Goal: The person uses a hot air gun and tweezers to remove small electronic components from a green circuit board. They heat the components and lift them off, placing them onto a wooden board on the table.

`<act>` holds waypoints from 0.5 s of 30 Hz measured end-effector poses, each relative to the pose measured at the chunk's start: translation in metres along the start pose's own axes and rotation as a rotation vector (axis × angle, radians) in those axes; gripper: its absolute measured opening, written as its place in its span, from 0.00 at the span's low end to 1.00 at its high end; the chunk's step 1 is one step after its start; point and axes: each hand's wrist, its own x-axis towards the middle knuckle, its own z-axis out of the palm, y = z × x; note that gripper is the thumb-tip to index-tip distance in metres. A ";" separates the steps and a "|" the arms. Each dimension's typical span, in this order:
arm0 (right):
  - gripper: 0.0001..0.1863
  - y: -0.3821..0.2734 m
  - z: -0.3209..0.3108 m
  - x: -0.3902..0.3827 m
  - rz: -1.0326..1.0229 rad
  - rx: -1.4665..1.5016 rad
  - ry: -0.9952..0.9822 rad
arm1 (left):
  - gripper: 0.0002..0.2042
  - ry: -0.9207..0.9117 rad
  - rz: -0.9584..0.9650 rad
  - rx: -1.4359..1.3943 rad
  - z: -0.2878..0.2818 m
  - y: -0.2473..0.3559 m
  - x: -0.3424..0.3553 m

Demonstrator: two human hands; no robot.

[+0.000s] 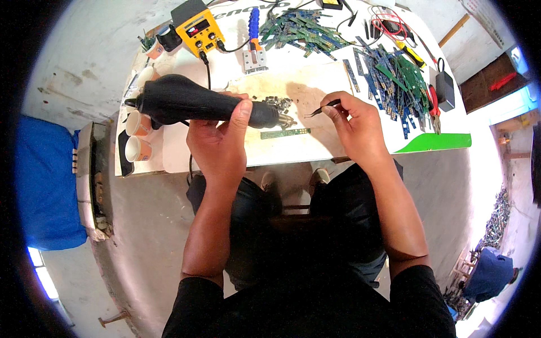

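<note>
My left hand [217, 146] is closed round a black hot-air gun [186, 101], which lies sideways in it with its nozzle pointing right. Just at the nozzle is a pile of small components [279, 103], partly hidden by it. My right hand [358, 127] pinches black tweezers [318, 111], their fine tips left over the work board [315, 79]. Below the nozzle a narrow green circuit strip [285, 133] lies flat on the board, between my two hands.
A yellow station [197, 31], paper cups [138, 149] and a blue-handled metal fixture [254, 59] stand on the table [451, 127]. Two heaps of circuit strips [296, 31] [397, 84] lie behind and right. Red pliers [435, 118] and a black adapter [445, 93] sit at the right.
</note>
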 end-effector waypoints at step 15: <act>0.07 -0.008 0.021 -0.002 0.007 0.002 0.071 | 0.12 0.157 0.050 -0.149 -0.024 -0.014 0.015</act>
